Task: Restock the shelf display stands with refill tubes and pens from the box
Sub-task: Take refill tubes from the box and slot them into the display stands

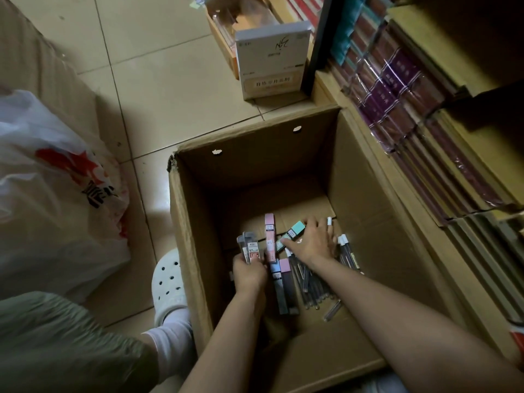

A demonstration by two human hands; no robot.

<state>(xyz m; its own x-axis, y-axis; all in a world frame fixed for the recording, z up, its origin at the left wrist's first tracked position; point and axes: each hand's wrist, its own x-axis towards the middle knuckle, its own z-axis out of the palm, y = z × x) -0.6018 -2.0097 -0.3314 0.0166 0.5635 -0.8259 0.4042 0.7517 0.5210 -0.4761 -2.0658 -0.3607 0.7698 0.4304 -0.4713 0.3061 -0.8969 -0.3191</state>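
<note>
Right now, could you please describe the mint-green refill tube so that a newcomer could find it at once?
Look into the open cardboard box on the floor beside the bookshelf. At its bottom, the right hand rests on a heap of tubes. The mint-green refill tube lies slanted under its thumb, the only green one, right of the upright pink tube.

Both hands reach down into an open cardboard box (pixel 195 251) standing on a tiled floor (pixel 158 69). The left hand (pixel 249 272) grips a small bunch of grey refill tubes (pixel 249 248) held upright. The right hand (pixel 312 243) lies fingers spread over loose tubes, touching a mint-green tube (pixel 292 235). A pink tube (pixel 270 239) lies between the hands, with clear pens (pixel 312 287) under the right forearm. Beside the box stand shelves of wrapped books (pixel 397 103); a white plastic bag (pixel 51 194) sits at left.
</note>
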